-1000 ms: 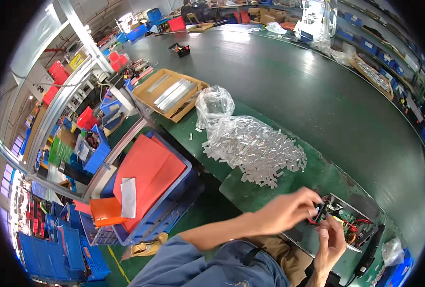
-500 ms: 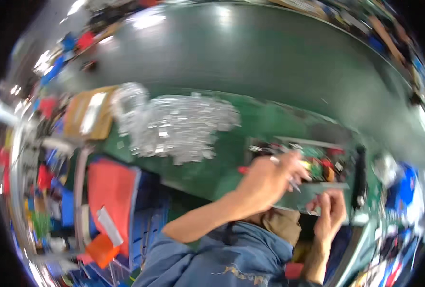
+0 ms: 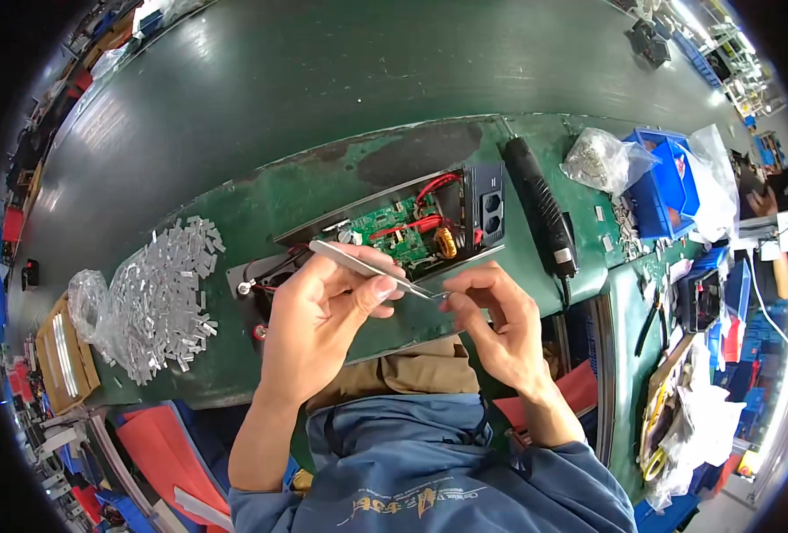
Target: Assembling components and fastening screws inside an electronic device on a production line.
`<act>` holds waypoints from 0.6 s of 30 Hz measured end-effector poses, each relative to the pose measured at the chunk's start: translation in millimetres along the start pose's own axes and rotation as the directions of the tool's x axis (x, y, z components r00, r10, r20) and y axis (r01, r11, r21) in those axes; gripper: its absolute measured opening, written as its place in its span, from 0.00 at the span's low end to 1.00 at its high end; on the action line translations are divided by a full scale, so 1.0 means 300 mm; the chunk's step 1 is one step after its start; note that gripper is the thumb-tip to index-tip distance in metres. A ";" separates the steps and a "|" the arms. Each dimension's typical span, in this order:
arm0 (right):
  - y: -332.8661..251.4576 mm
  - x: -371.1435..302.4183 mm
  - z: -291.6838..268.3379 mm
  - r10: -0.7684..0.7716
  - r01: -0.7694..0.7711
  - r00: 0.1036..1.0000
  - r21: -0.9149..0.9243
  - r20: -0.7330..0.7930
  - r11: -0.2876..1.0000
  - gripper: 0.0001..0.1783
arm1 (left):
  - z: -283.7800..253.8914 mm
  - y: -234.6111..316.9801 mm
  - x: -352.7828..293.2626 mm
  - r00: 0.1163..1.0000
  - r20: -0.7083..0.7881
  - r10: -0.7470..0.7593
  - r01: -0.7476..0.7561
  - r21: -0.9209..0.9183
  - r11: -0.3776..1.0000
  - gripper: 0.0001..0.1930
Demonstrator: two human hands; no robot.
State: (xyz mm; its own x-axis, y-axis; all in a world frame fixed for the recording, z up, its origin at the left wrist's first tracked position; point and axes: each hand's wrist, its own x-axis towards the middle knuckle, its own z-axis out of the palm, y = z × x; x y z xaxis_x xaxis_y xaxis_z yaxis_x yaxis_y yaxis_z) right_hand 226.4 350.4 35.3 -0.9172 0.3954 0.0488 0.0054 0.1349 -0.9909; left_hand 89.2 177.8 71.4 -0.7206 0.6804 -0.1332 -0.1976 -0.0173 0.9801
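My left hand [image 3: 316,315] holds a pair of metal tweezers [image 3: 365,265] between thumb and fingers, the points aimed right. At those points my right hand [image 3: 503,330] pinches a tiny item, too small to name. Just beyond both hands lies an open metal housing [image 3: 336,216] with a green circuit board [image 3: 392,218], red wires and a copper-coloured coil [image 3: 447,242]. A black end panel [image 3: 489,206] with sockets closes its right end. Dark and red wires leave the left end, partly hidden by my left hand.
An electric screwdriver [image 3: 536,197] lies right of the housing. On the left are a heap of small silvery pieces [image 3: 176,289], a plastic bag [image 3: 94,304] and a cardboard box [image 3: 67,355]. A blue bin [image 3: 660,191] and a clear bag of small parts [image 3: 596,160] stand far right.
The view has turned to the right and is sharper. My left hand has drawn back from over the housing, and my right hand has come to the tweezer points.
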 end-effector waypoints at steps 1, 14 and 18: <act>0.001 0.003 -0.001 -0.004 0.004 1.000 -0.007 0.010 1.000 0.09 | 0.001 -0.004 0.004 1.000 -0.004 0.007 -0.007 0.031 1.000 0.13; 0.136 0.022 -0.282 -0.443 -0.213 0.813 -0.900 -0.379 0.380 0.30 | 0.032 -0.073 0.071 0.882 0.123 0.455 -0.427 0.618 0.660 0.07; 0.134 -0.015 -0.301 -0.150 -0.268 0.902 -0.796 -0.405 0.542 0.35 | 0.005 -0.105 0.070 0.840 0.173 0.514 -0.456 0.740 0.495 0.12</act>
State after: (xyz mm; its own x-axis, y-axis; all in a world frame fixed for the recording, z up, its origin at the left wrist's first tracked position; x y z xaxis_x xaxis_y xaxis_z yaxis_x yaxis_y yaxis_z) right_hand 266.7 436.1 6.7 -0.6666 0.7045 0.2435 0.5656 0.6908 -0.4503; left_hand 81.3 193.7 37.8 -0.5918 0.6894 0.4177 0.7223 0.2235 0.6545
